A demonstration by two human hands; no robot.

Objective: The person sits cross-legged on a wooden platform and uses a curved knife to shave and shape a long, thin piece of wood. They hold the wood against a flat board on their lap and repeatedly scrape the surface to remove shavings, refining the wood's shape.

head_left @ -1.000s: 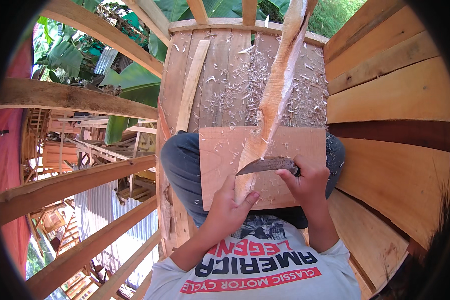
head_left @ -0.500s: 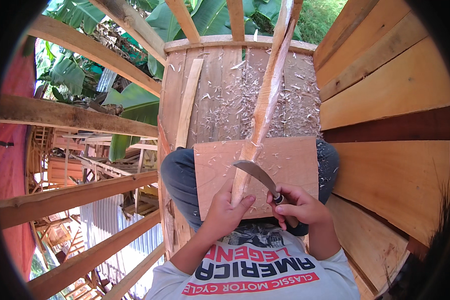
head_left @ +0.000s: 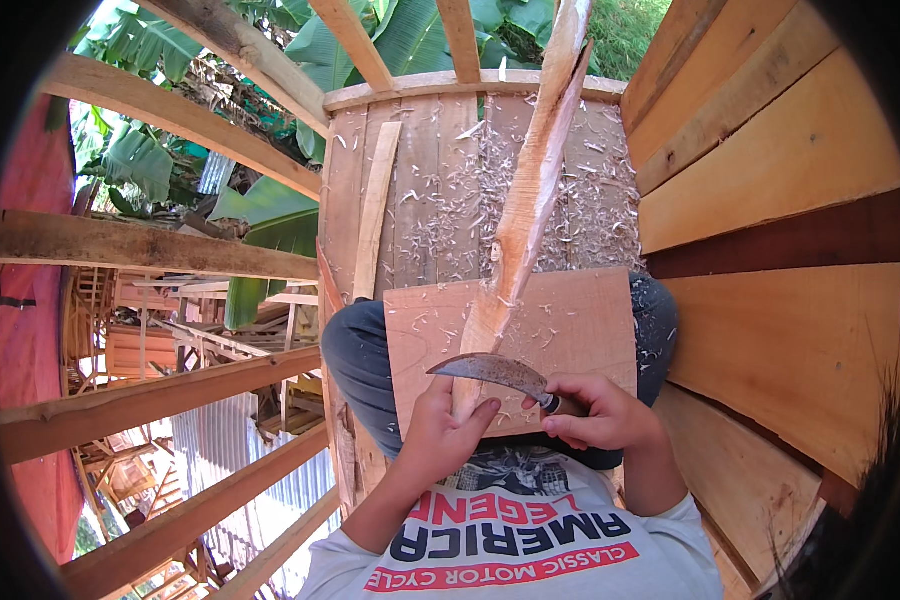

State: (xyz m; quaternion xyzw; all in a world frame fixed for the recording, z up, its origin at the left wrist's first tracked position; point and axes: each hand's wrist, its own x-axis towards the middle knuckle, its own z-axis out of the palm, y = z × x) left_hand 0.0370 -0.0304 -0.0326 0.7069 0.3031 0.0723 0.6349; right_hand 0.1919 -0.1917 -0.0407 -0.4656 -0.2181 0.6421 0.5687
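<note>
two hands are working close together over a flat wooden board (head_left: 580, 320) lying across your lap. your left hand (head_left: 448, 428) is wrapping around the near end of a long, pale wooden stick (head_left: 530, 200), fingers closed on it, pressing it down on the board. your right hand (head_left: 600, 412) is gripping the dark handle of a curved, rusty knife (head_left: 495, 370), fist closed, with the blade lying crosswise over the stick just above your left thumb. the stick is running away from you, up across the board and over a plank floor (head_left: 430, 200) strewn with wood shavings (head_left: 590, 215). a thin loose slat (head_left: 375, 215) is lying on the floor left of the stick. stacked planks (head_left: 770, 160) are crowding your right side, and open wooden beams (head_left: 140, 245) are crossing on your left.
</note>
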